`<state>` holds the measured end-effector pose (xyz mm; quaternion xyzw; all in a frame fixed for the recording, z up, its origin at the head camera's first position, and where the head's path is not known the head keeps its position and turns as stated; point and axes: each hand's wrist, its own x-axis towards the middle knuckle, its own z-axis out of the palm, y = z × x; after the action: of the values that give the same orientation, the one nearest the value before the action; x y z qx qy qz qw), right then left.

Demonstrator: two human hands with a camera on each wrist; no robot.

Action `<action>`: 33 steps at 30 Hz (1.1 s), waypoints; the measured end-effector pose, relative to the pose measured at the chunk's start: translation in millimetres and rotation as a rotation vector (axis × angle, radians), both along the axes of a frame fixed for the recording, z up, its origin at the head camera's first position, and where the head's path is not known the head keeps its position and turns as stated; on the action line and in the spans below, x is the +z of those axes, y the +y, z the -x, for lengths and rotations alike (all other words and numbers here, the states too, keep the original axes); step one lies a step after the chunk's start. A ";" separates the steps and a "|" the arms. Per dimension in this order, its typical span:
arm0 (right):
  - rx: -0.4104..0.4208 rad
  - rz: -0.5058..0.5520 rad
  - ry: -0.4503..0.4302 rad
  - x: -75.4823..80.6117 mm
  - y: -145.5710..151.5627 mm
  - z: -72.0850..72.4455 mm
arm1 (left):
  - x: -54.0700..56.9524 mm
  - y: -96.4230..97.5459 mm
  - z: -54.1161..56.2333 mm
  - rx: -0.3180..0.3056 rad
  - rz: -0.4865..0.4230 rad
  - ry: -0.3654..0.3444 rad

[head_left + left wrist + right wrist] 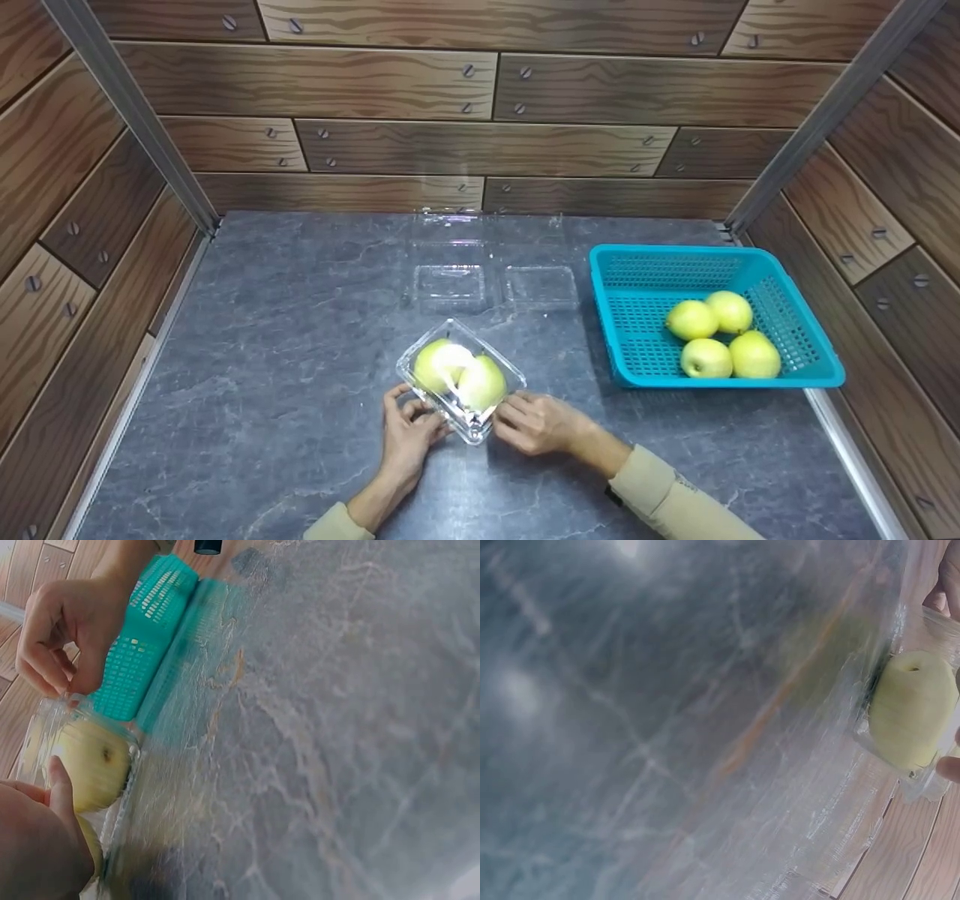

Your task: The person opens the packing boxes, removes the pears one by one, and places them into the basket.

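Observation:
A clear plastic clamshell container (474, 433) sits at an angle on the table, its lid down over two yellow-green apples (484, 386). My left hand (409, 441) grips its near left side, thumb along the front edge. At the right corner, my right hand (541, 424) pinches the rim between thumb and curled fingers. The left wrist view shows the left thumb lying against the container's wall beside an apple (94, 765), with the right hand (71, 634) at the far edge. In the right wrist view, one apple (911, 712) shows through the plastic, with only parts of fingers visible.
A turquoise basket (611, 322) holding several yellow-green apples (705, 358) stands on the right. Behind the container are more clear plastic containers (450, 281), hard to make out against the grey table (285, 360). Wood-patterned walls (390, 86) enclose the back and sides.

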<state>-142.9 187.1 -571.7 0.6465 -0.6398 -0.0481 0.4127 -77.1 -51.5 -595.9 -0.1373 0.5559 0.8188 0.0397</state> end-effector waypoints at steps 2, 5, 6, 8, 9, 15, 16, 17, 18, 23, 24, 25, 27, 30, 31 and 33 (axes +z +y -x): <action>0.002 0.004 -0.006 0.9 0.2 -0.1 | -0.5 -0.4 -0.1 -0.009 0.001 0.005; 0.010 0.013 -0.026 2.0 0.0 -0.9 | -1.4 -1.7 -0.3 -0.028 0.006 0.016; 0.013 0.015 -0.030 2.3 -0.3 -1.2 | -1.6 -2.3 -0.3 -0.033 0.001 0.018; 0.018 0.017 -0.040 2.5 -0.8 -1.8 | -2.2 -3.3 -0.4 -0.042 -0.008 0.018; 0.019 0.019 -0.041 2.6 -0.9 -2.2 | -2.3 -3.7 -0.5 -0.046 -0.011 0.019; 0.012 0.028 -0.031 2.4 -1.0 -1.9 | -2.4 -5.1 -0.6 -0.049 -0.034 0.015; 0.012 0.029 -0.036 2.2 -0.9 -1.7 | -2.4 -5.2 -0.5 -0.049 -0.033 0.014; 0.012 0.030 -0.042 2.0 -0.7 -1.6 | -2.3 -5.2 -0.4 -0.049 -0.032 0.013; 0.012 0.029 -0.048 1.9 -0.4 -1.5 | -2.3 -5.3 -0.3 -0.049 -0.032 0.012; 0.000 0.025 -0.072 1.9 1.1 -1.5 | -2.8 -5.8 0.5 -0.053 -0.040 0.012; -0.004 0.024 -0.073 1.8 1.2 -1.5 | -2.9 -6.0 0.6 -0.055 -0.040 0.014; -0.007 0.024 -0.074 1.8 1.4 -1.4 | -3.0 -6.2 0.7 -0.056 -0.039 0.016; -0.010 0.025 -0.083 2.0 1.5 -1.1 | -3.2 -6.6 0.9 -0.060 -0.038 0.023; -0.011 0.029 -0.097 2.7 1.6 -0.6 | -3.1 -7.1 1.1 -0.065 -0.028 0.035; -0.010 0.033 -0.105 2.9 1.7 -0.5 | -3.1 -7.2 1.0 -0.067 -0.026 0.035; -0.008 0.040 -0.120 3.2 1.9 -0.3 | -3.4 -7.2 1.6 -0.072 -0.017 0.035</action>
<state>-142.6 189.0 -568.5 0.6372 -0.6668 0.0020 0.3864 -78.6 -58.8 -599.3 -0.1029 0.5542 0.8238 0.0606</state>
